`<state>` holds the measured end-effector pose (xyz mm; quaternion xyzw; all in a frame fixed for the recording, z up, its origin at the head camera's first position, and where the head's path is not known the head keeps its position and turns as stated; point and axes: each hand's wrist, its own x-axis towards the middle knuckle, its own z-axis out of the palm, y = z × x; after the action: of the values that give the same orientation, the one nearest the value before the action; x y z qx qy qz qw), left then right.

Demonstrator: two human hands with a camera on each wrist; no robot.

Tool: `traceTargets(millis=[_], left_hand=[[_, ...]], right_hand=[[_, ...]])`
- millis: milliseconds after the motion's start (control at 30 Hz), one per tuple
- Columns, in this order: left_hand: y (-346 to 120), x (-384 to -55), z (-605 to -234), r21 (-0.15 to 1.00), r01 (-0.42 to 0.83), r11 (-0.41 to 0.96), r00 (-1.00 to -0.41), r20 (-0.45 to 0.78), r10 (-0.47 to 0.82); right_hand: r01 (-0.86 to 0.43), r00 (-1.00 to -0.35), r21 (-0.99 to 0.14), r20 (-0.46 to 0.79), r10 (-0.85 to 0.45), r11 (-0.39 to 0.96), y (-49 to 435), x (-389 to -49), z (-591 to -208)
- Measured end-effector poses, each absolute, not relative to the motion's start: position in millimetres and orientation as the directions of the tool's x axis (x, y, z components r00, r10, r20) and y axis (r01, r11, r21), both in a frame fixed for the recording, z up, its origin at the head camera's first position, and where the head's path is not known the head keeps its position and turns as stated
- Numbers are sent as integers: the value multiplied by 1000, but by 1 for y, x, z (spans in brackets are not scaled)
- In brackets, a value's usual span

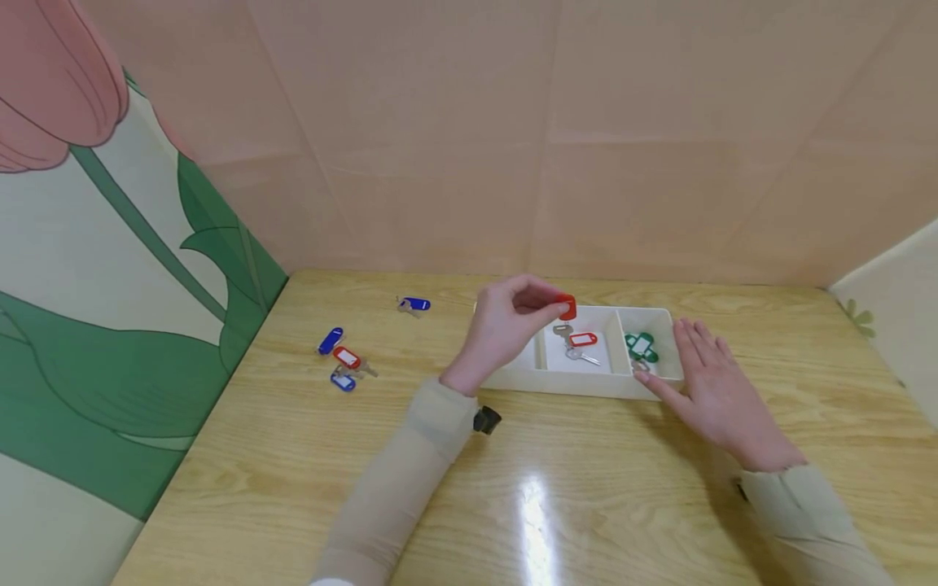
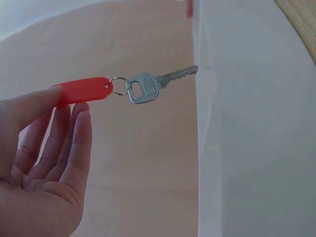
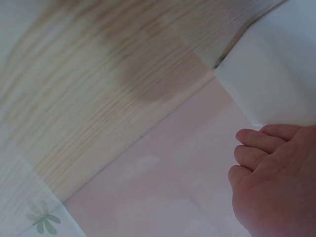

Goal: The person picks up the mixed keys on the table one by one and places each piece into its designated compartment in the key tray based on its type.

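Left hand (image 1: pixel 501 327): pinching one end of a red tag (image 2: pixel 85 91) between thumb and fingertips; gripping plastic rather than metal, likely to let the key (image 2: pixel 143 89) dangle freely from its ring (image 2: pixel 119 78).
Held red tag: poised over the middle compartment (image 1: pixel 602 319) of the white box (image 1: pixel 579 382), close to the far edge of the bench (image 1: pixel 630 505).
Axis of tag and key: lined up nearly end to end in the left wrist view, with blade pointing away from the fingers, toward the box; hanging downward in the head view. Cannot tell whether touching the wall.
Right hand (image 1: pixel 711 399): laid along the box's right end, fingers stretched out, thumb reaching over the near corner; probably steadying against sliding.
White box: set lengthwise along the bench's far edge, right of its middle.
Middle compartment: holding another red tag (image 1: pixel 583 339), long axis roughly along the box, with a key (image 1: pixel 584 356) pointing toward the bench's right edge.
Right compartment (image 1: pixel 659 323): holding overlapping green tags (image 1: pixel 642 347), apparently kept apart by colour.
Left compartment (image 1: pixel 522 360): partly hidden behind the left hand; contents impossible to tell.
Bench, left side: bearing a loose red tag (image 1: pixel 347 357) between two blue tags (image 1: pixel 331 340), near the left edge.
Bench, far edge: bearing one more blue tag (image 1: pixel 417 303), beside its key, toward the far left corner.
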<state>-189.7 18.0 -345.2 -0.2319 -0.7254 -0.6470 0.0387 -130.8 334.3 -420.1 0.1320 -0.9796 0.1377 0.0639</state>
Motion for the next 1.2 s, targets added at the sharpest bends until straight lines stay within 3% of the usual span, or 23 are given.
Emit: traceTargets(millis=[1200], left_hand=[[36, -205, -383, 912, 385, 139, -882, 320, 345]], right_hand=[[-282, -954, -259, 177, -242, 924, 334, -131, -421]])
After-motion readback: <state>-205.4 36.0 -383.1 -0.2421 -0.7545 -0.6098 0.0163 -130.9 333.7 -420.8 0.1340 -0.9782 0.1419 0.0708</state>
